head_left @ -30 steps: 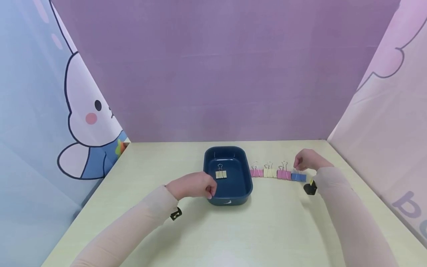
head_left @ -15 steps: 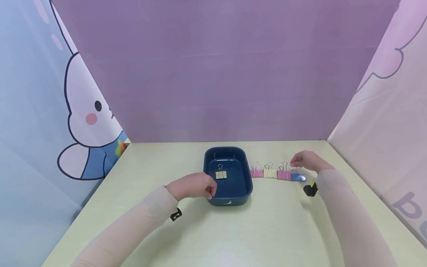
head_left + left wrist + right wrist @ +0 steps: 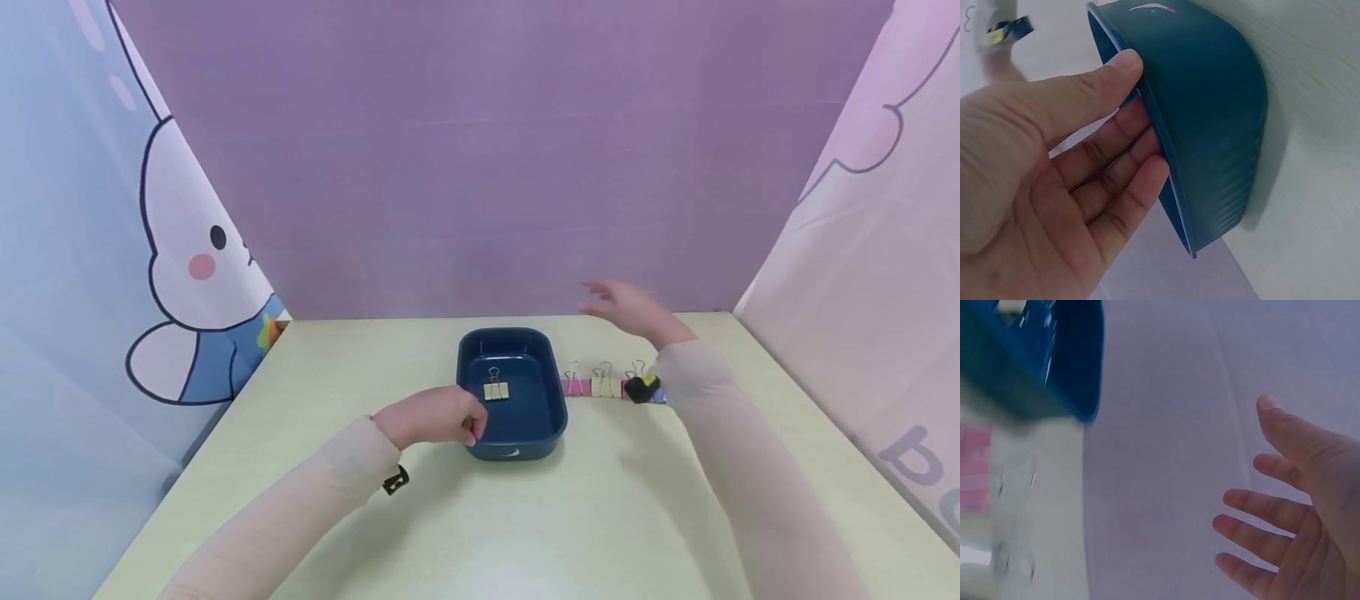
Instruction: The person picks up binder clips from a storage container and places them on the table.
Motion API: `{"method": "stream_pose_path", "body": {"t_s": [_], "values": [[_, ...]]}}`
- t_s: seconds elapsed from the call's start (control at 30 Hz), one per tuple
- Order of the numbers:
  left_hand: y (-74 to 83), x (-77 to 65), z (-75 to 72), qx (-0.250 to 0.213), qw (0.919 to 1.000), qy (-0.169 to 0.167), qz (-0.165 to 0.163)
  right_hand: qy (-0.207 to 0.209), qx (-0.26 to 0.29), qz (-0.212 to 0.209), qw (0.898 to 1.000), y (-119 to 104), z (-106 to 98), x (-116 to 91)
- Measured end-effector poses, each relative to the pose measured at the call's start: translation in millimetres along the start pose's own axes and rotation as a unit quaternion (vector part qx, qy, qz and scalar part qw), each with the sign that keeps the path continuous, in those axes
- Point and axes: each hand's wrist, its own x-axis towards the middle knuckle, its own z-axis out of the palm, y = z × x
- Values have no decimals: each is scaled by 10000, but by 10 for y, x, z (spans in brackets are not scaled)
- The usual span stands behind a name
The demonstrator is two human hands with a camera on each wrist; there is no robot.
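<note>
My left hand [image 3: 429,417] grips the near-left rim of a dark blue tray [image 3: 516,451]; in the left wrist view its thumb and fingers pinch the tray's edge. Inside the tray lies a pale yellow binder clip [image 3: 496,392]. Raised in the air beyond the row of clips, my right hand [image 3: 628,308] holds nothing, and its fingers [image 3: 1254,537] are spread and relaxed in the right wrist view. Right of the tray, a pink binder clip [image 3: 577,387] and a yellow binder clip [image 3: 605,387] stand in line. Another pink one and a blue binder clip [image 3: 661,397] are partly hidden by the wrist camera.
The pale tabletop [image 3: 570,517] runs back to a purple backdrop [image 3: 495,167]. A printed cloth with a rabbit [image 3: 191,250] hangs at the left, and a pale cloth [image 3: 885,275] hangs at the right.
My right hand has let go of the blue clip at the row's right end, then risen and moved left and away, its fingers spreading. The left hand stays at the tray.
</note>
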Motion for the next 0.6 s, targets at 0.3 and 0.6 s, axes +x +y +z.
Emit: {"method": "stream_pose_path", "body": {"t_s": [0.3, 0.6], "values": [[-13, 79, 16, 195, 9998, -25, 65, -373, -207, -900, 9950, -875, 521, 296], [-23, 50, 3, 148, 9998, -18, 87, -1317, -989, -833, 9828, -1131, 1016, 598]]}}
